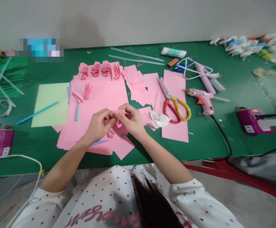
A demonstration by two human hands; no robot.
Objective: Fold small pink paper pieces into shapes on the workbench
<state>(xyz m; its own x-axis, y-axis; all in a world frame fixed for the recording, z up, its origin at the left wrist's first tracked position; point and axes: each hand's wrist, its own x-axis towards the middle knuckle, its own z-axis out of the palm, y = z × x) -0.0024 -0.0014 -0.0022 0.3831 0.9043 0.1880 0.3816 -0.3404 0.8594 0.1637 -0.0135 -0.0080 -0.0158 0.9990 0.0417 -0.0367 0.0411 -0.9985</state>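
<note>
- Your left hand (pixel 102 124) and right hand (pixel 130 119) meet over the pink sheets (pixel 102 91), fingertips pinched together on a small pink paper piece (pixel 119 123). Your fingers hide most of it, so its exact folds cannot be made out.
- Expect next to no weight. It should be thin and fairly crisp, so a light pinch ought to be enough; a hard squeeze would likely leave creases that do not come out.
- The safest hold is probably along a folded edge, where the layers back each other up. A single loose flap would bend or tear sooner. Paper is seldom slippery, though layers may slide over one another.
- Beyond your fingers, a row of folded pink pieces (pixel 95 69) stands along the far edge of the sheets, with two more nearer your left hand. They look springy and easily crushed; lift one by its gathered folds, not from above.
- To your right lie loose pink squares (pixel 138 82), thin enough to cling together; slide one off by its corner.
- Further right, scissors (pixel 168 95) rest on pink paper, a crumpled tissue (pixel 159 119) just beside their handles. They are the stiffer, heavier item; take the loops.
- Past them, a pink glue gun (pixel 202 98) lies on the green table (pixel 199 142); whether it is hot cannot be told, so favour the handle.
</note>
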